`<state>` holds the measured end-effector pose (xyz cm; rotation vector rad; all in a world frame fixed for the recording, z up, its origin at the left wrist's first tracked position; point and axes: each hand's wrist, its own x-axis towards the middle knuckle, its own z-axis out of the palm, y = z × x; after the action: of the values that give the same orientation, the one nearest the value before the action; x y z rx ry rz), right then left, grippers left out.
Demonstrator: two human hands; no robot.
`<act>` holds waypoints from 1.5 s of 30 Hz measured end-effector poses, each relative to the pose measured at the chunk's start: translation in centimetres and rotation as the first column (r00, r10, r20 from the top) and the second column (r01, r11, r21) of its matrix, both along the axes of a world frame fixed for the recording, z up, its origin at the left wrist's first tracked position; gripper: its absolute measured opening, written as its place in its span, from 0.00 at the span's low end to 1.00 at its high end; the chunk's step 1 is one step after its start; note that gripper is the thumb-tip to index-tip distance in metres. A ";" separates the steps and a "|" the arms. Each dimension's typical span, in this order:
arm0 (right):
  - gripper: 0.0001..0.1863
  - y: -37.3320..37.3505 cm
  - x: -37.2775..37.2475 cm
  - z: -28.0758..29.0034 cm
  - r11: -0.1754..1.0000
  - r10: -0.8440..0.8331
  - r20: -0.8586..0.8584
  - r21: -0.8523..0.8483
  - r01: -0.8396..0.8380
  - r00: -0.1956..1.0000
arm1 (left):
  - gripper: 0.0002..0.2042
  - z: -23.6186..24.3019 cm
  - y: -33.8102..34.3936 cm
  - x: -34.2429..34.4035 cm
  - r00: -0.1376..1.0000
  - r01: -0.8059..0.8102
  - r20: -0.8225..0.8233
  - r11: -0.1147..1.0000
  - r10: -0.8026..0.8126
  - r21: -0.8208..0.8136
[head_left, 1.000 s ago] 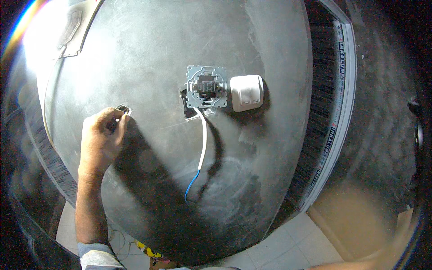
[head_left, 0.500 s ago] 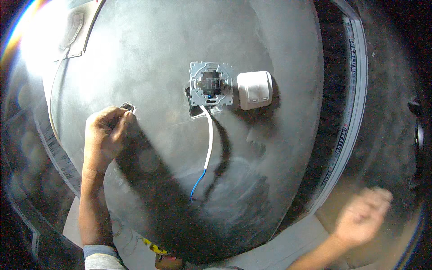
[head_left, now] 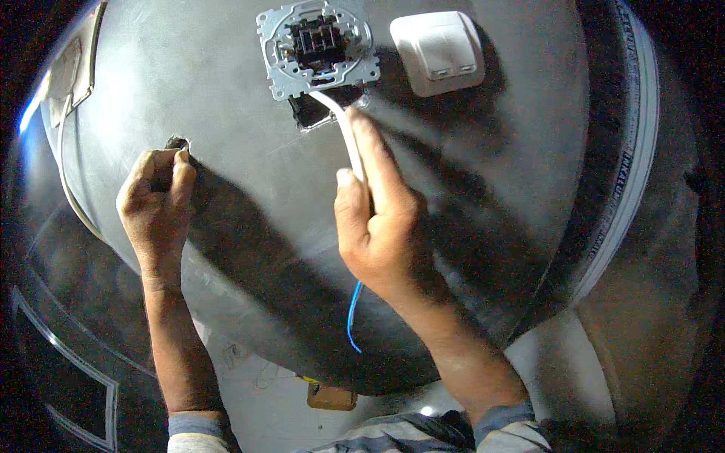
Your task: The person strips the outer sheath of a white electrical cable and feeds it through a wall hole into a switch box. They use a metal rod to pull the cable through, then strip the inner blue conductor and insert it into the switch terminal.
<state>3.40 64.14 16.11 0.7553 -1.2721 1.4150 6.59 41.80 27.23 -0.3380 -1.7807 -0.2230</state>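
Observation:
A metal-framed switch mechanism (head_left: 317, 49) with a black centre sits over a square opening in the dark grey wall. From beneath it hangs a white cable (head_left: 343, 124), whose lower end shows a bare blue wire (head_left: 353, 313). My right hand (head_left: 385, 226) is closed around the cable below the mechanism, thumb on one side and fingers on the other. To the left, my left hand (head_left: 157, 185) pinches at a small round hole (head_left: 178, 143) in the wall. Whatever lies between its fingertips is too small to make out.
Right of the mechanism, a white double switch cover (head_left: 438, 54) is mounted on the wall. A pale frame strip (head_left: 630, 158) runs down the far right. At upper left, another white cable (head_left: 63, 162) hangs from a panel. A brown item (head_left: 331, 398) lies on the floor below.
My right hand has come in from the lower right and taken hold of the white cable. My left hand stays at the small hole. The view has shifted, with the mechanism now higher.

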 end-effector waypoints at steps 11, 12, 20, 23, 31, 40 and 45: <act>0.24 0.4 -1.1 1.8 0.997 0.047 0.081 -0.073 -0.041 0.996 | 0.01 -0.6 0.4 -0.2 0.981 -0.130 -0.158 0.988 0.116 -0.083; 0.26 0.4 -1.1 1.6 0.999 -0.017 0.058 -0.031 0.019 0.998 | 0.01 -0.6 0.4 -0.2 0.973 -0.158 -0.187 0.983 0.139 -0.092; 0.39 -1.0 -0.1 0.8 0.975 -0.171 0.115 0.161 0.151 0.979 | 0.00 -0.8 0.5 -0.1 0.987 -0.076 -0.144 0.995 0.067 -0.059; 0.35 -1.3 0.1 0.9 0.998 -0.032 0.076 0.052 0.028 0.997 | 0.00 -0.8 0.4 -0.3 0.984 -0.060 -0.171 0.997 0.050 -0.054; 0.19 -1.5 -2.1 2.0 0.982 0.094 -0.041 -0.161 -0.099 0.995 | 0.02 -0.4 0.2 -0.2 0.986 -0.015 -0.164 0.993 -0.005 -0.120; 0.19 -0.5 -0.8 2.5 0.875 0.454 0.292 -0.325 -0.359 0.842 | 0.05 1.6 -1.5 1.3 1.000 0.007 -0.017 0.953 -0.013 -0.302; 0.20 -3.3 -1.6 2.9 0.994 -0.107 0.117 0.017 0.106 0.987 | 0.07 1.9 -3.4 -1.5 0.967 -0.018 -0.241 0.924 -0.081 -0.382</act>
<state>1.76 60.83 19.00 0.6092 -1.3917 1.3832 5.06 38.35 29.15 -0.6472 -1.5579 0.1463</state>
